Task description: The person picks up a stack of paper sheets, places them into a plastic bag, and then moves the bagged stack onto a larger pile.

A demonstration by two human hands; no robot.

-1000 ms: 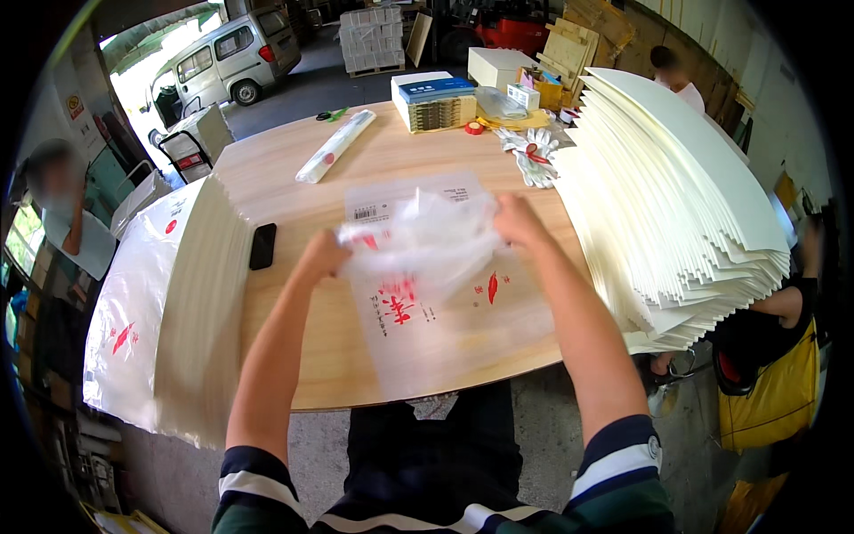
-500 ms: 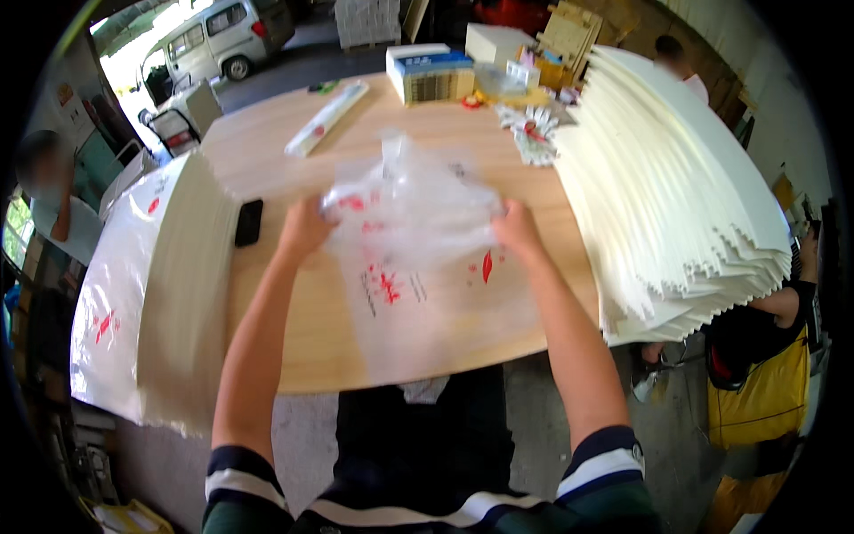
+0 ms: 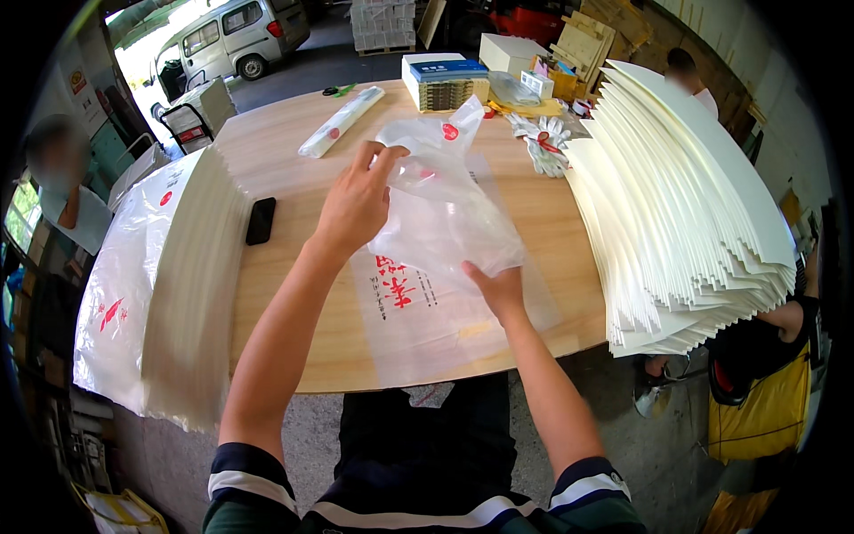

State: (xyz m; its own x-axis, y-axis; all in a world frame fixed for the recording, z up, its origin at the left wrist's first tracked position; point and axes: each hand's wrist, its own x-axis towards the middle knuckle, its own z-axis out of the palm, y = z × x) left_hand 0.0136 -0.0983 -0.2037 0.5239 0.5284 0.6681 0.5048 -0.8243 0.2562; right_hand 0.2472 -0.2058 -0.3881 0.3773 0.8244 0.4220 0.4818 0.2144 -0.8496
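A crumpled clear plastic bag (image 3: 445, 209) with red print is held up over the middle of the table. My left hand (image 3: 358, 198) pinches its upper left edge, fingers bent. At its lower right, my right hand (image 3: 496, 287) grips the bag with the thumb in front, the other fingers partly hidden by the film. Below it, a flat translucent plastic sheet or bag (image 3: 427, 334) with red and black print lies on the wooden table (image 3: 294, 356).
At the left stands a plastic-covered stack of white sheets (image 3: 182, 294), with a black phone (image 3: 261, 221) beside it. A tall white stack (image 3: 685, 222) fills the right. Farther back lie gloves (image 3: 544, 147), a rolled plastic film (image 3: 342, 122) and boxes (image 3: 445, 84). People are nearby on both sides.
My left hand has moved up and right, my right hand down and slightly left. The bag, stretched level between them before, now hangs slanted with one end raised at the far side.
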